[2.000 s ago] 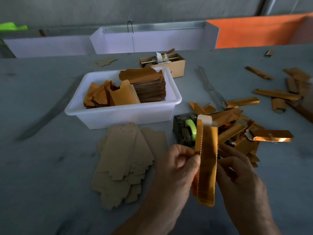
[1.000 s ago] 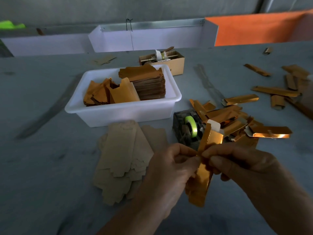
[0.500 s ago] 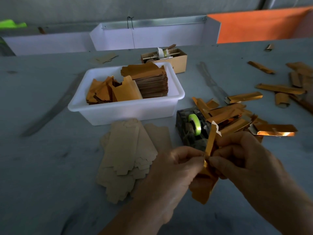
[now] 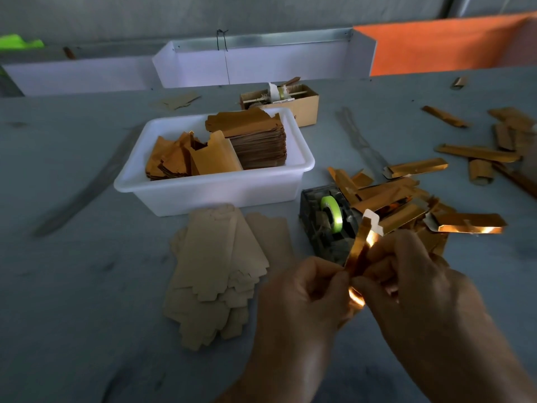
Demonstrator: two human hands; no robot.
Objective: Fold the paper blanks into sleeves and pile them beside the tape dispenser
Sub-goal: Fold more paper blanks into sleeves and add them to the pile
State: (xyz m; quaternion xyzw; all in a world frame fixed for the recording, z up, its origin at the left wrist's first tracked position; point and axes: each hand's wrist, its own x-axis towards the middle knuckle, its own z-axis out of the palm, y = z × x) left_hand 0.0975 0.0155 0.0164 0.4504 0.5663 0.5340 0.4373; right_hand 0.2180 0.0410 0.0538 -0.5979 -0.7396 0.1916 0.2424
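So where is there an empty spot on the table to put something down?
Bare table lies left of the flat blanks, and left of the white tub. More shows between the tub and the scattered sleeves far right. It is crowded right of the tape dispenser, where the sleeve pile sits.

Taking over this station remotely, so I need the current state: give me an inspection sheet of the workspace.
Surface: grey table, streaked with dark marks.
Job's things: gold blank pinched between both hands; loose pile of folded sleeves right of the tape dispenser; flat blanks, dull side up, left of it; white bin holding more blanks.
Clutter: scattered gold pieces far right; small cardboard box behind the bin.
Grippers: left hand and right hand both grip the blank.
Cables: thin dark wire on the white panel.
Surroundings: white panels, orange panel behind.
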